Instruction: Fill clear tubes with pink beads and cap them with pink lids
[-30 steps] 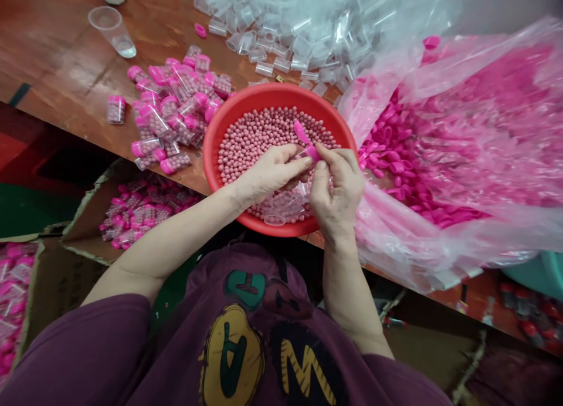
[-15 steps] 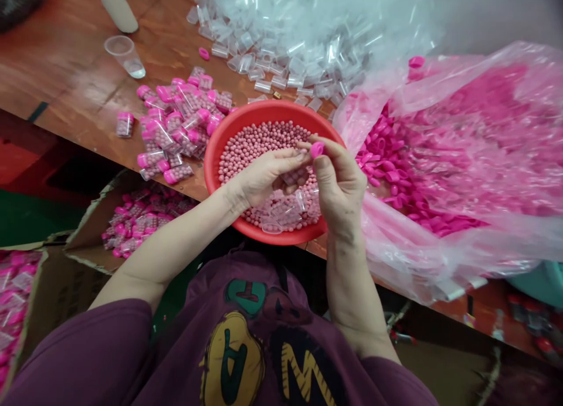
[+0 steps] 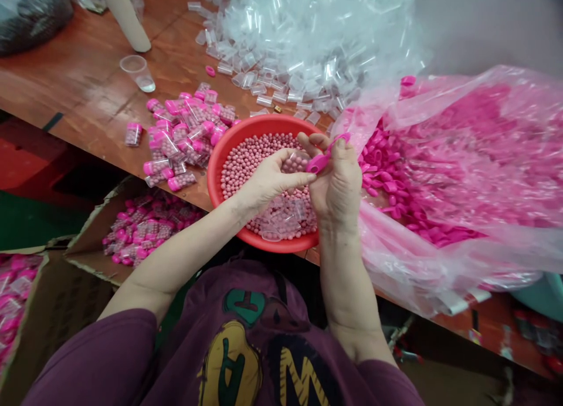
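Purple shirt (image 3: 132, 365): closest to us, right under the camera. Our two bare arms reach out from it.
Cardboard box (image 3: 83, 242): down by our left side, lower than the table (image 3: 88, 107). Lots of little tubes with pink caps lie in it.
Left hand (image 3: 268, 180): above the red bowl. Its grip is closed around a small clear tube (image 3: 295, 158). We cannot tell how full the tube is.
Right hand (image 3: 338, 183): touching the left hand. Its grip is pinched on a pink cap (image 3: 323, 156), and the flap of the cap sticks out to the right. The cap sits right at the tube's mouth, but we cannot tell if it is pushed on all the way.
Red bowl (image 3: 213, 165): at the near edge of the table, under both hands. It holds many pink balls (image 3: 250, 159). A few bare tubes (image 3: 281, 215) lie on top at the near side.
Capped tubes (image 3: 185, 130): a pile on the table, just left of the bowl. One more lies a little apart on the left.
Bag of pink caps (image 3: 440, 159): big and see-through, right of the bowl, and very full.
Heap of empty tubes (image 3: 299, 48): far behind the bowl, big and shiny.
Clear cup (image 3: 138, 73): far left, standing up, well apart from the pile.
How far along: we think a good many tubes are done, in the pile and the box. One tube is in our hands. Much more is left, because the bowl, the bag and the heap are all full.
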The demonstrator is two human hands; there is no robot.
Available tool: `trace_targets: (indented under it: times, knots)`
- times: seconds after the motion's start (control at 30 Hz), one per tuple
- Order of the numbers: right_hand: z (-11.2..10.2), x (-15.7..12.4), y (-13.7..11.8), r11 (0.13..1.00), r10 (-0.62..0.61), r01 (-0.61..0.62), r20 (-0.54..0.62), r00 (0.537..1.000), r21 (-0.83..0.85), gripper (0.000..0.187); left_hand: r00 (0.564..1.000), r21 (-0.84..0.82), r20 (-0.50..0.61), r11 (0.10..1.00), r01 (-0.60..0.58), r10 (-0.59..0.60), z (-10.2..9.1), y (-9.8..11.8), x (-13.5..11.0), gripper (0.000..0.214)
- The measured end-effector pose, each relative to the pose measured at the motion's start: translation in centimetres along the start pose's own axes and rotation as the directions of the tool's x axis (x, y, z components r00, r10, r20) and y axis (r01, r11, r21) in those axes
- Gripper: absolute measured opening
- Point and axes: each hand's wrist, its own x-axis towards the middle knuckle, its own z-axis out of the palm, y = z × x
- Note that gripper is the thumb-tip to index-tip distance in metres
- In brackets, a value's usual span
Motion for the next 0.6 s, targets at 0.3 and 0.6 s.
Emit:
trace_targets:
  times: [0.3, 0.6]
  knots:
    - [-1.9, -1.9, -0.3, 0.927, -0.183, 0.174, 0.003, 0.983, -0.331, 0.056, 0.995, 0.031, -0.099, 0.999, 0.013, -0.01, -0.7, 1.1, 0.4, 0.019]
    - [-5.0, -2.7, -3.9, 0.682, -0.312, 0.375, 0.214, 0.926, -0.628, 0.018, 0.998, 0.022, 0.033, 0.999, 0.046, -0.047, -1.1, 1.0, -0.1, 0.018]
